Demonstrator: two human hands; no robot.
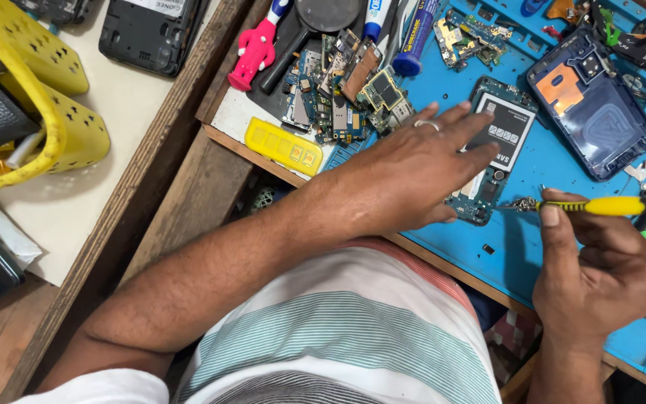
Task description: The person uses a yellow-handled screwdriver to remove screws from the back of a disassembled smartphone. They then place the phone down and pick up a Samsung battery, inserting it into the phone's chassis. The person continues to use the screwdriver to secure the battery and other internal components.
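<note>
two hands busy: left hand (413,176) flat, fingers spread, pinning opened phone (491,153) steady; right hand (600,273) pinching yellow screwdriver (600,205), tip just beside left fingertips, over blue mat (555,179).

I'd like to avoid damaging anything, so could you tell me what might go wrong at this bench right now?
1. The left hand lies across the opened phone, so the yellow screwdriver in the right hand could slip and jab a finger or the battery.
2. Loose circuit boards crowd the left forearm and might get swept off the blue mat.
</note>
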